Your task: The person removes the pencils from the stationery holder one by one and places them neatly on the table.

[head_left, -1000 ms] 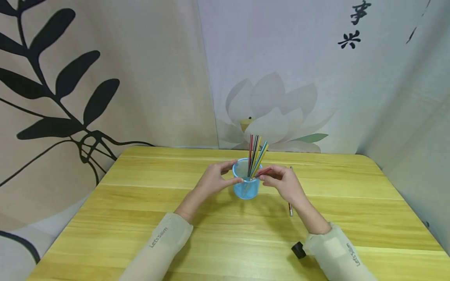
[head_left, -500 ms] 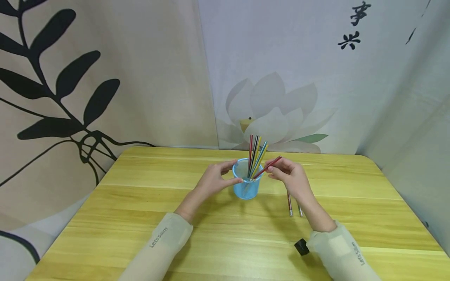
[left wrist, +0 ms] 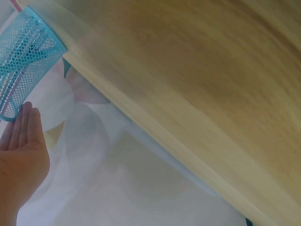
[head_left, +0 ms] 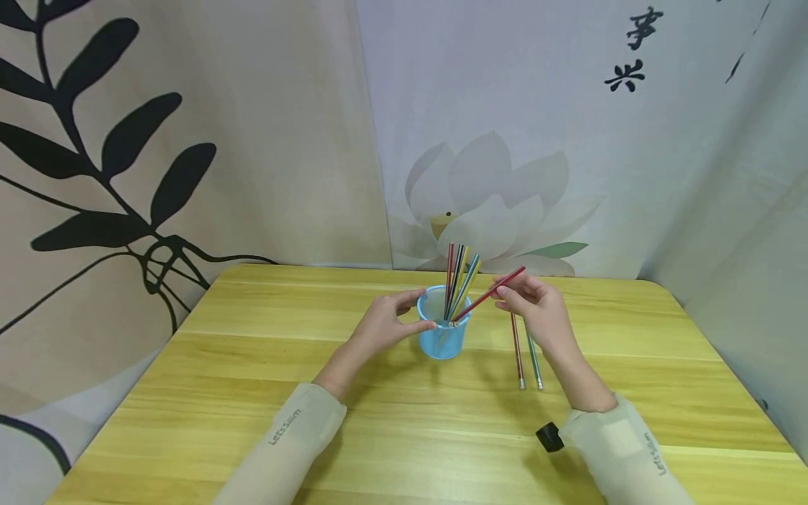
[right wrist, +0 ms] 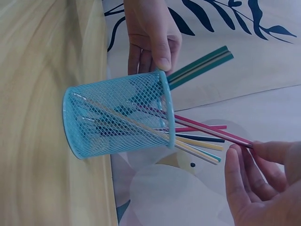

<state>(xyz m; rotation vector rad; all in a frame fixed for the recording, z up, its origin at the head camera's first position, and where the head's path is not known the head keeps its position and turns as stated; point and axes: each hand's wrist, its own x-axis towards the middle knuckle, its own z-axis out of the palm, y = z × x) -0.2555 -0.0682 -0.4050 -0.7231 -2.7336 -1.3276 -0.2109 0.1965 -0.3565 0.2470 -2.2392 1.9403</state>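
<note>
Your left hand (head_left: 385, 322) holds the blue mesh cup (head_left: 442, 344), which stands upright on the wooden table (head_left: 379, 449); the thumb is at the rim, the fingers along the far side. To the cup's right, your right hand (head_left: 536, 312) pinches a red pencil (head_left: 480, 301) between thumb and fingertips; it slants across the rim, lower end inside. More pencils (head_left: 450, 270), red, black, yellow and teal, lean in the cup. Near your right wrist, a dark red pencil (head_left: 517, 354) and a green pencil (head_left: 534, 360) lie side by side, silvery ends toward you.
</note>
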